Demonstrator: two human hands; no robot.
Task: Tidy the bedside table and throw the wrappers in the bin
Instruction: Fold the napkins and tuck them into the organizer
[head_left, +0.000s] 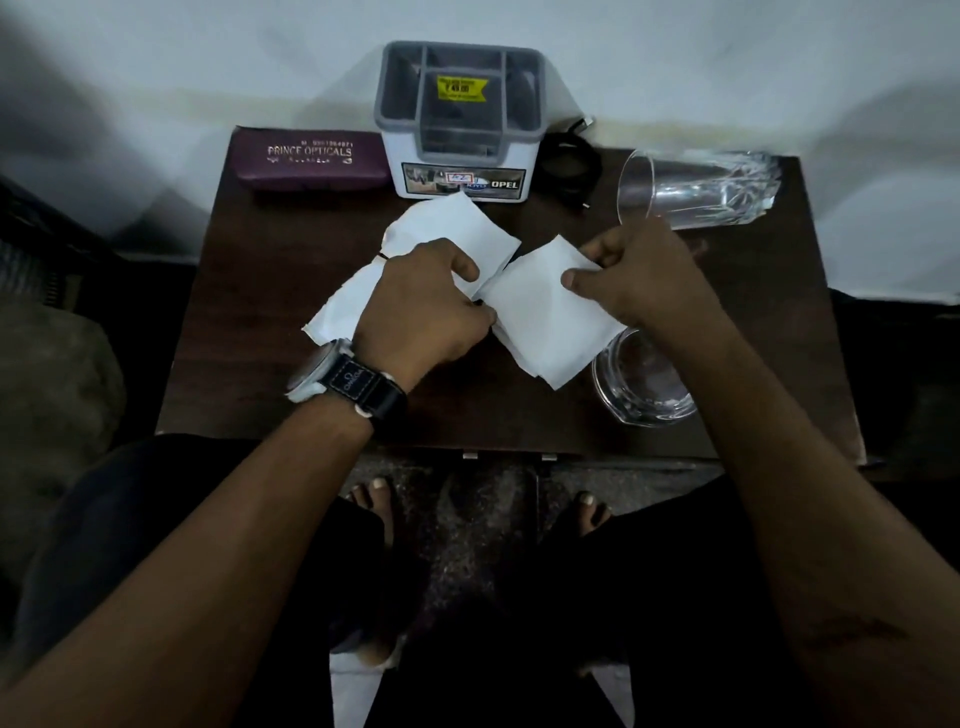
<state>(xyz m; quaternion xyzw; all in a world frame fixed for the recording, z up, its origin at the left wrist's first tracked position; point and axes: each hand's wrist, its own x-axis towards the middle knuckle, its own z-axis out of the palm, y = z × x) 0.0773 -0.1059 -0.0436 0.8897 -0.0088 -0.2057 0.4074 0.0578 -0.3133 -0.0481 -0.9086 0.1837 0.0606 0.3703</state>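
Several white paper wrappers lie in the middle of the dark wooden bedside table (270, 395). My left hand (426, 306), with a watch on its wrist, grips the left wrapper (447, 228), fingers curled over the paper. My right hand (639, 275) pinches the top edge of the right wrapper (545, 322) between thumb and fingers. The two hands sit close together over the papers. Parts of the wrappers are hidden under my left hand.
At the table's back stand a maroon spectacle case (306, 161) and a grey-and-white organiser box (460, 124). A black cable (571, 166) lies beside it. One tall glass (696, 189) lies on its side at the back right. A short glass (644, 384) stands near the front right.
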